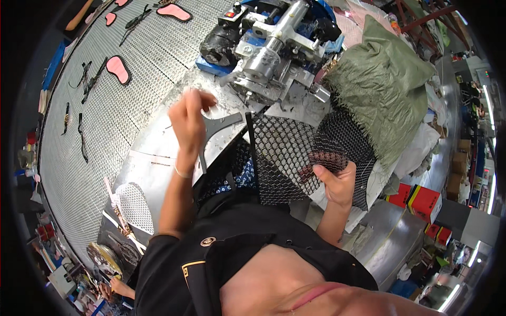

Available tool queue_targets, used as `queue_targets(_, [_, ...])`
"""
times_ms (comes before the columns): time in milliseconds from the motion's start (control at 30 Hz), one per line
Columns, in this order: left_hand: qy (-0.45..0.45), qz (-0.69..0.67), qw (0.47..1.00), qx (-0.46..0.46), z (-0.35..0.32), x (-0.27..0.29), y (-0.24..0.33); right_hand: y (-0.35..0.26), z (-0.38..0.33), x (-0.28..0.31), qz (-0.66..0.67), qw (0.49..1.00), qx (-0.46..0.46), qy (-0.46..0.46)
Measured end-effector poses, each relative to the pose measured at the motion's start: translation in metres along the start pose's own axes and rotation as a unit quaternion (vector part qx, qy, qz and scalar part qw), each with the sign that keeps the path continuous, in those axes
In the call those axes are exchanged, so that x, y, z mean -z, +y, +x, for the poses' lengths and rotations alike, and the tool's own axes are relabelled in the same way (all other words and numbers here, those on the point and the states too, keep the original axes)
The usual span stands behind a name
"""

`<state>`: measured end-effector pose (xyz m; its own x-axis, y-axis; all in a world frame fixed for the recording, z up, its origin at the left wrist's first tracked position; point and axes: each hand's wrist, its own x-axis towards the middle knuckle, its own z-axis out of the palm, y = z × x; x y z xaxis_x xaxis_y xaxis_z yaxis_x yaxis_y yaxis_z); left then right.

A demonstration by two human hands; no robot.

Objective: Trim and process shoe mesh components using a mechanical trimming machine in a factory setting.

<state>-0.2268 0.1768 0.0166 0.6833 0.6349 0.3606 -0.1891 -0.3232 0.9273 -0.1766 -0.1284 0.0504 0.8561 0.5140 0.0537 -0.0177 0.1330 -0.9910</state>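
A sheet of black open mesh netting [287, 142] hangs over the front edge of the table, below the machine. My right hand [339, 184] grips its right part, thumb on top and the other fingers behind the mesh. My left hand [187, 118] is raised over the metal table, left of the netting and apart from it. Its fingers are curled together and slightly blurred; whether anything small is between them is hidden. Beside it lies a grey curved flat piece [224, 124]. The metal machine [263, 63] with a blue base stands just beyond, its tip above the netting's far edge.
A wide perforated surface [150, 84] at the left bears pink black-edged pieces [117, 69] and black strips [95, 79]. A green woven sack [387, 79] stands at right. Red boxes [421, 203] sit further right. Another person's hand [121, 288] shows at lower left. White mesh [134, 205] lies near my left elbow.
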Motion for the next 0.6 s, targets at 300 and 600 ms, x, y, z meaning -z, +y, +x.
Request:
queue_targets(300, [-0.202, -0.315, 0.896, 0.24, -0.058, -0.05, 0.034, 0.0, -0.007, -0.013, -0.036, 0.997, -0.064, 0.02])
queue_targets(600, [-0.225, -0.429, 0.803, 0.349, -0.035, -0.061, 0.036, -0.012, -0.015, -0.025, -0.049, 0.995, -0.035, 0.076])
